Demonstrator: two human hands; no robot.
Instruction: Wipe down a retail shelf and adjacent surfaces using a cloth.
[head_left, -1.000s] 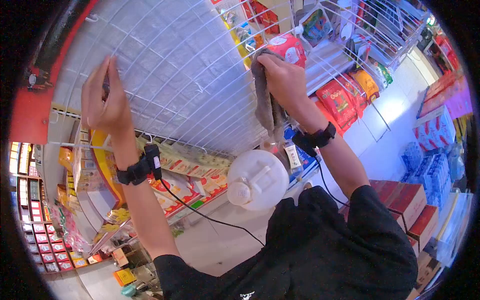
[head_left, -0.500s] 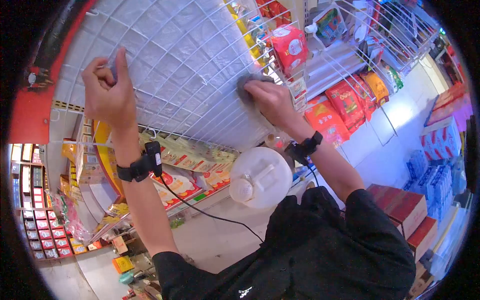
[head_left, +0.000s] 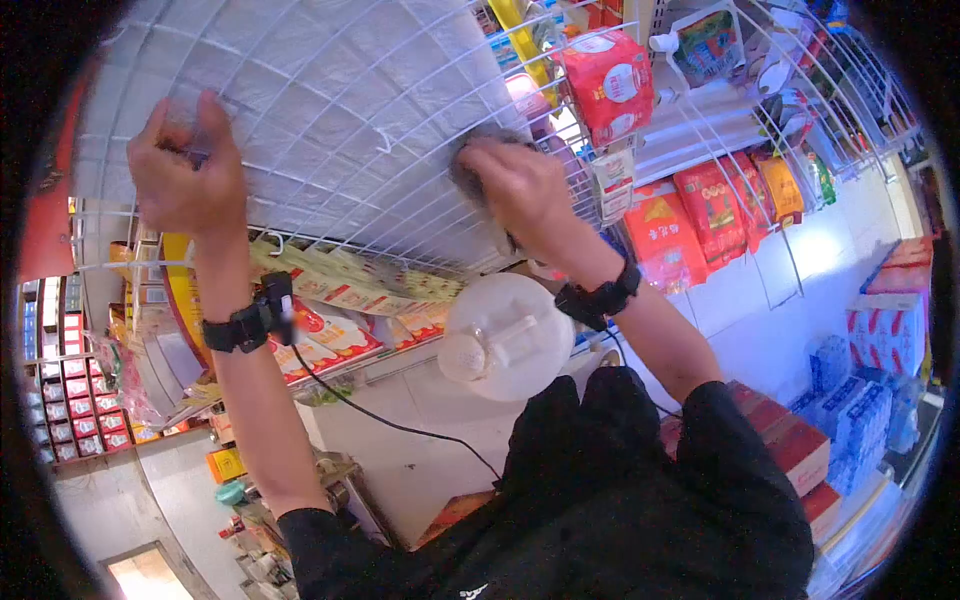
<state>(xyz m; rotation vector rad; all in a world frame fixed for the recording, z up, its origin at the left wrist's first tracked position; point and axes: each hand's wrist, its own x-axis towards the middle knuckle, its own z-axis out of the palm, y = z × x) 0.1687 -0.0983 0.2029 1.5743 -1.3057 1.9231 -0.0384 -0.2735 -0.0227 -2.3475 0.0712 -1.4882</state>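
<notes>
- A grey cloth [head_left: 470, 165] is bunched under the right hand [head_left: 515, 190] and pressed flat against the white wire grid [head_left: 340, 120], near the grid's right edge.
- The right fingers [head_left: 480, 160] are curled over the cloth, clamping it to the wires; only a dark edge of it is seen above the knuckles.
- The grid is gripped high on its left side by the left hand [head_left: 185, 175], fingers hooked around a wire and closed tight.
- A grey quilted panel [head_left: 300, 70] is seen behind the wires.
- A black band [head_left: 240, 325] is worn on the left wrist, with a cable trailing down; a second band [head_left: 600, 295] is strapped on the right wrist.
- A white round container [head_left: 500, 340] is seen just below the right forearm.
- Red packets [head_left: 610, 85] are hung just right of the cloth, with more red and orange bags [head_left: 715, 205] lower down.
</notes>
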